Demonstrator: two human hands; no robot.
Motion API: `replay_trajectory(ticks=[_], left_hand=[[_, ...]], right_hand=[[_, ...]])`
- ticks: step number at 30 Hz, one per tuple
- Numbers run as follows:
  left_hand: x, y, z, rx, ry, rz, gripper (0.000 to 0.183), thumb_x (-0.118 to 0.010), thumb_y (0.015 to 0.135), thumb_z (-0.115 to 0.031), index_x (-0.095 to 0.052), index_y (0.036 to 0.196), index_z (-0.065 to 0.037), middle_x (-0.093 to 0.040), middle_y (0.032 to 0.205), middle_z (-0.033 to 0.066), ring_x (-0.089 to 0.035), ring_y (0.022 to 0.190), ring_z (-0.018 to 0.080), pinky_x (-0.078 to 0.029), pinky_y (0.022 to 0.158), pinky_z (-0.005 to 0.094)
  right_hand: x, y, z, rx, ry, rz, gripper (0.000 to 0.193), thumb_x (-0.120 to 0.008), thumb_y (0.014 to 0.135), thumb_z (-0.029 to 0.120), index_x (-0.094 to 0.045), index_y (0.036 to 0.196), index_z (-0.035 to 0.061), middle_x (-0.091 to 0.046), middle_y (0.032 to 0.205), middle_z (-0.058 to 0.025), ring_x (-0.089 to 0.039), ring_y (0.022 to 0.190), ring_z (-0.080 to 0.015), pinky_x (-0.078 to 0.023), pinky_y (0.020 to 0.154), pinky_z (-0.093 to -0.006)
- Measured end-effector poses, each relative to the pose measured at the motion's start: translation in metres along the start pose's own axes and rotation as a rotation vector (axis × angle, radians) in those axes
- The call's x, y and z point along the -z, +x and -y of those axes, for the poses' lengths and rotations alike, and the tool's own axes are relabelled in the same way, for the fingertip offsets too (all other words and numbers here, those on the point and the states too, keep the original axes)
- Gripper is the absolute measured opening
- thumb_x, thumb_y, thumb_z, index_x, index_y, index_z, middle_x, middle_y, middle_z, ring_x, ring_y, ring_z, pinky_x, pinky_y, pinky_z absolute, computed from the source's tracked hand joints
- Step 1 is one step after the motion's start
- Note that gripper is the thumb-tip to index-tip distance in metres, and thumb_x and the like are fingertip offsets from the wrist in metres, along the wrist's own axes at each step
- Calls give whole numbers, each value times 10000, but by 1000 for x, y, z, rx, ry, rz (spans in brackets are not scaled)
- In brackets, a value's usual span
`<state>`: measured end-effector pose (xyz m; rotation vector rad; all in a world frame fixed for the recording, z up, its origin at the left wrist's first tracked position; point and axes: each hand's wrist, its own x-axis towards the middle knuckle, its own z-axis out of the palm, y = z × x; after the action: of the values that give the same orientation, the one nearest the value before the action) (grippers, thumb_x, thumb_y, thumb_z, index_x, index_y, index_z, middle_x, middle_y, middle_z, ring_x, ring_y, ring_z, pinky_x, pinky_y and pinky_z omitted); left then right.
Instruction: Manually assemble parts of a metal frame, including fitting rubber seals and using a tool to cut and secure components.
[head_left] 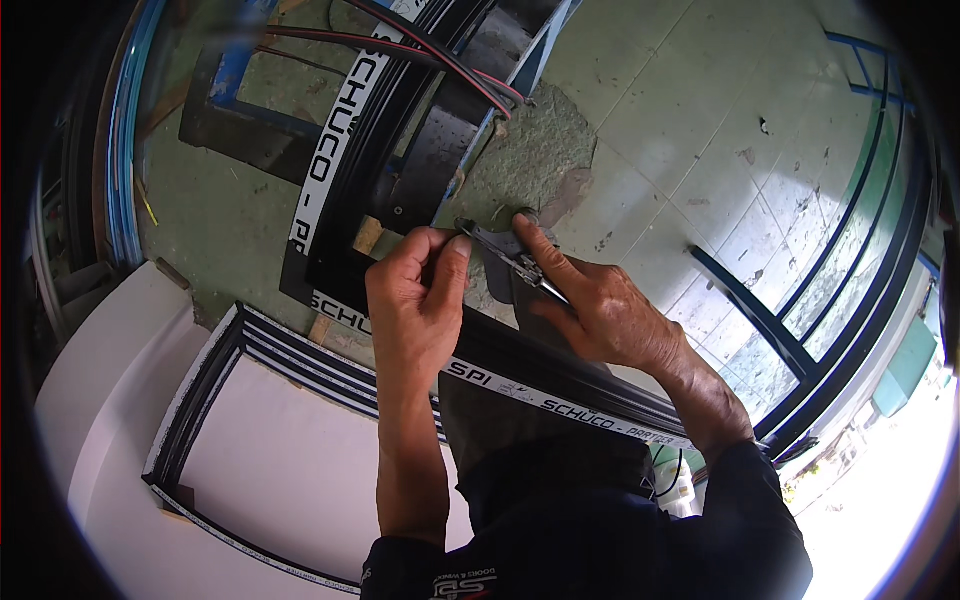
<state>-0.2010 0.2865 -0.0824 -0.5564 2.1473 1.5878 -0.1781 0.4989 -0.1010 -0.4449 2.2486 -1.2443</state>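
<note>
My right hand is closed around a silver pliers-like metal hand tool, whose exact kind I cannot make out. The tool's narrow end points left toward my left hand. That hand is closed in a pinch, thumb against fingers, at the tool's tip; whatever small dark thing it grips is mostly hidden. Both hands are above the corner area of a black window or door frame, which has white printed tape along its edges. My right index finger is stretched forward along the tool.
Red-and-black hoses cross the frame's far end above a dark metal support. A second black frame lies on a pale surface at lower left. Blue lengths line the left, and dark bars stand right. The tiled floor has a broken patch.
</note>
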Motion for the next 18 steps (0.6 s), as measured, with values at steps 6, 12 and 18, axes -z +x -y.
replay_trajectory(ticks=[6, 12, 18], left_hand=[[2, 0, 3, -28, 21, -15, 184, -676, 1006, -108, -639, 885, 25, -515, 628, -17, -418, 586, 39, -357, 523, 240], [-1, 0, 3, -74, -3, -10, 179, -669, 1003, -98, -638, 877, 25, -523, 627, -8, -413, 578, 44, -356, 520, 243], [4, 2, 14, -100, 143, -52, 168, -640, 986, -94, -625, 867, 24, -565, 628, 43, -498, 570, 88, -417, 526, 305]], right_hand=[[-3, 1, -1, -4, 9, 5, 890, -718, 917, 118, -204, 1643, 106, -695, 966, -229, -693, 782, -423, -571, 719, -488], [1, 0, 0, -8, 5, 0, 880, -726, 910, 133, -225, 1631, 70, -696, 944, -232, -698, 785, -425, -576, 714, -491], [-3, -1, -5, 83, 11, -79, 887, -747, 890, 191, -261, 1620, 60, -675, 796, -212, -681, 712, -429, -561, 658, -502]])
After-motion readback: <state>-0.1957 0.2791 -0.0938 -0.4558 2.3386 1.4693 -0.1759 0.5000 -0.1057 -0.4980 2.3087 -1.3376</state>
